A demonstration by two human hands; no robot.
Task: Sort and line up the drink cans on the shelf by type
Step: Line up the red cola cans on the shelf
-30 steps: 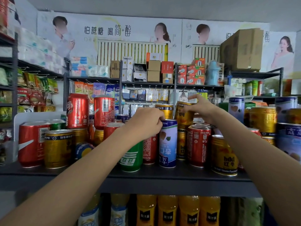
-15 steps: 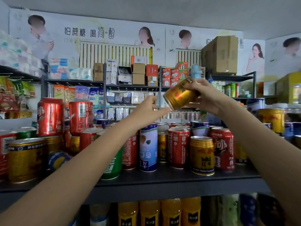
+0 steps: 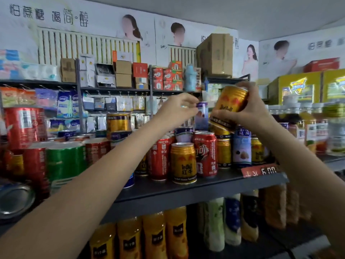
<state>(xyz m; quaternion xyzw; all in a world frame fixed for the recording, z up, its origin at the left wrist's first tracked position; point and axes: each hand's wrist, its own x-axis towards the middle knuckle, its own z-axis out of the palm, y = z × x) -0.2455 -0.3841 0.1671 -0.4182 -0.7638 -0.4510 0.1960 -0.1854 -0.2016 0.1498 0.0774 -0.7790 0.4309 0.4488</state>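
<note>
The dark shelf [image 3: 186, 191] in front of me carries upright drink cans: red cola cans [image 3: 205, 154], gold cans [image 3: 183, 162], a green can [image 3: 64, 161] and pale blue-labelled cans [image 3: 241, 146], mixed together. A red price tag [image 3: 259, 171] sits on its front edge.

Shop interior, daylight-toned, soft focus. Back wall [image 3: 104, 19] white, covered with printed posters [image 3: 188, 36] carrying Chinese lettering. Grey ceiling [image 3: 242, 12] above. Dark metal rack [image 3: 112, 89] against the wall, stacked with small cartons and hanging packets. Large cardboard box [image 3: 214, 55] on the rack top. Yellow cartons [image 3: 298, 86] at right; a red box [image 3: 322, 64] sits above them.
</note>
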